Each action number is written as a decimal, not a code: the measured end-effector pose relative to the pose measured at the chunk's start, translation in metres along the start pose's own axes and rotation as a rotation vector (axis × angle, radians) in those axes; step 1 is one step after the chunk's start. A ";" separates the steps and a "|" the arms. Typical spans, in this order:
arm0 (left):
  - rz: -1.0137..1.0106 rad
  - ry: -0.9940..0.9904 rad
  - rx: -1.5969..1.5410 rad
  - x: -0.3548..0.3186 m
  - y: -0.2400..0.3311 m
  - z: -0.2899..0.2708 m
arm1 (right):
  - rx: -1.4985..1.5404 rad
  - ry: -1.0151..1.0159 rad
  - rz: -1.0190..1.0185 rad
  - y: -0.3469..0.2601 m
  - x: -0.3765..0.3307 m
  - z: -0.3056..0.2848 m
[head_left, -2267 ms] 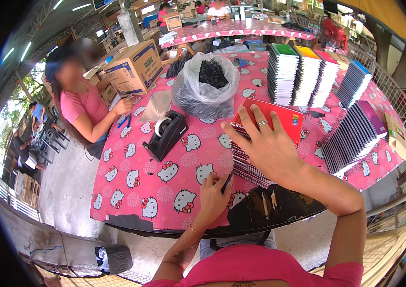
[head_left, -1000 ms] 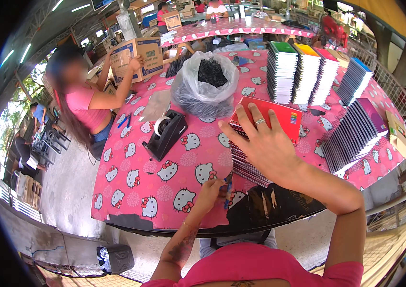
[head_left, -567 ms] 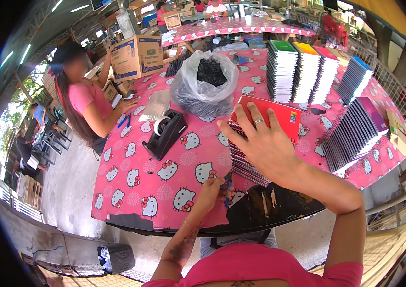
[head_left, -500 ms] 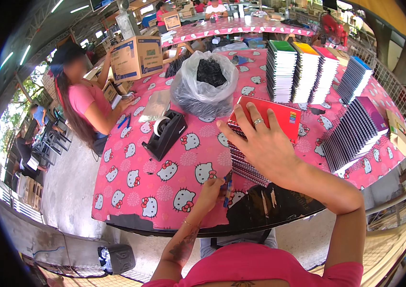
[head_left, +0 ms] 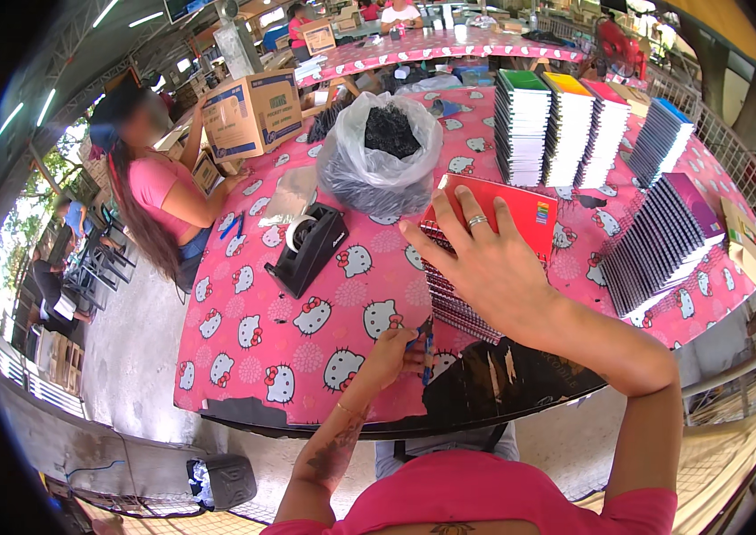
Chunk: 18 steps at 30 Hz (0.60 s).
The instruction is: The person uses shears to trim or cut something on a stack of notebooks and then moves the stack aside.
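My right hand (head_left: 494,254) lies flat with its fingers spread on the red cover (head_left: 534,223) of the top notebook in a stack of spiral notebooks (head_left: 458,303). Dark coils run down the stack's near left side. Low at that coiled side, my left hand (head_left: 389,357) is closed on a slim blue-handled tool that looks like pliers (head_left: 428,357). Its dark tip points away from me beside the coils; fingers cover part of it. A black tape dispenser (head_left: 308,250) stands left of the stack.
Behind the stack sits a clear plastic bag of black coils (head_left: 378,169). Notebook stacks with green (head_left: 523,125), yellow, pink, blue and purple (head_left: 663,241) covers stand to the right. Blue-handled pliers (head_left: 232,226) lie at left, near a co-worker (head_left: 160,183) beside a cardboard box (head_left: 253,111).
My left hand has shifted very slightly along the coiled side with the pliers. My right hand stays on the red cover. The co-worker's lower hand has drawn back toward the box.
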<state>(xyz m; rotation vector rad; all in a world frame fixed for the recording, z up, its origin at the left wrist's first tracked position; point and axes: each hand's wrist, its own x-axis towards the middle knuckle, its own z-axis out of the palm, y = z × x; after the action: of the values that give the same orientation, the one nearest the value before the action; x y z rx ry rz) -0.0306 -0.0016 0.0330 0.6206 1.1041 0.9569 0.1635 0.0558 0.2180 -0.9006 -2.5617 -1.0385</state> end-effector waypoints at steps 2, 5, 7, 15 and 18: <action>-0.010 0.018 0.007 0.002 -0.001 0.000 | 0.012 0.001 -0.001 0.000 0.000 0.000; 0.012 0.057 0.296 0.010 -0.006 -0.005 | 0.015 0.008 -0.002 0.000 0.000 0.000; 0.089 0.079 0.832 0.013 0.000 -0.005 | 0.014 0.006 -0.005 0.000 0.000 0.000; 0.073 0.056 0.572 0.009 0.005 -0.002 | 0.035 0.004 0.007 0.000 0.000 0.001; -0.112 -0.013 0.088 0.010 0.003 -0.008 | 0.037 -0.009 -0.002 0.001 0.000 -0.001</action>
<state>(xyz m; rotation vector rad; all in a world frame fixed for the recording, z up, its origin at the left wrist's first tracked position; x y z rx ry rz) -0.0374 0.0082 0.0287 0.6286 1.1621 0.8102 0.1640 0.0552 0.2190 -0.8951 -2.5806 -0.9864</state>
